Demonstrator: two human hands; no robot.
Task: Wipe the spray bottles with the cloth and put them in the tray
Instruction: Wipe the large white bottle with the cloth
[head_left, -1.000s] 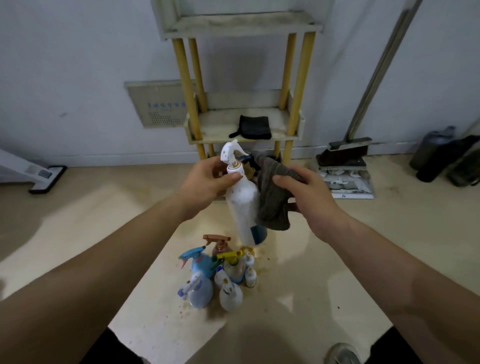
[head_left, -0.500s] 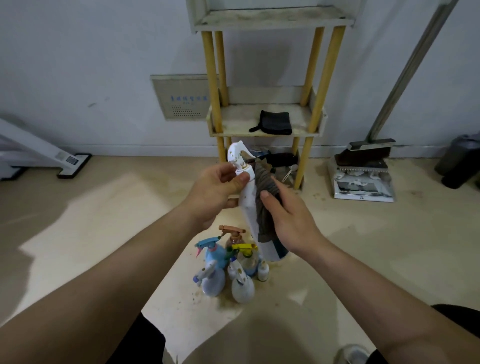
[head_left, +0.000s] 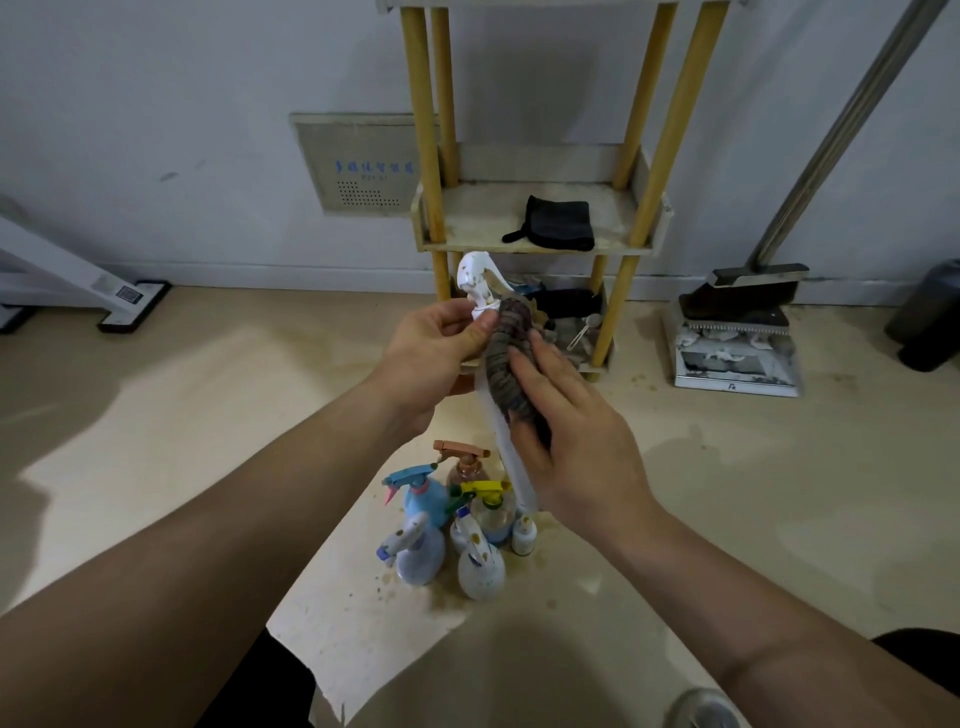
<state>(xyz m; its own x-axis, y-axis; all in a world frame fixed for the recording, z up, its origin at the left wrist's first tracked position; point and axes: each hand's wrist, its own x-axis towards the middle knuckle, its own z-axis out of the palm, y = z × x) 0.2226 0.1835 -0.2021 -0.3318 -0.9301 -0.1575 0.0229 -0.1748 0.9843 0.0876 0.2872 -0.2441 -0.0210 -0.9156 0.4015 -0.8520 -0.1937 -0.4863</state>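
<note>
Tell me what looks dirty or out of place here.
Brown specks dot the white spray bottle held in the left hand and the bottles standing below. Brown stains also mark the floor around them. Nothing looks tipped over.

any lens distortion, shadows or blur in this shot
Head view: the wide-angle lens splays the uprights of the yellow-posted shelf rack; a soft shadow darkens the beige floor at the bottom, brighter patches beside it; the white trigger spray bottle and grey cloth look fairly sharp.

One head-worn wide-angle view, looking forward and down. Floor (head_left: 779, 493) close below; shelf rack (head_left: 535, 248) and wall (head_left: 156, 104) farther ahead.
</note>
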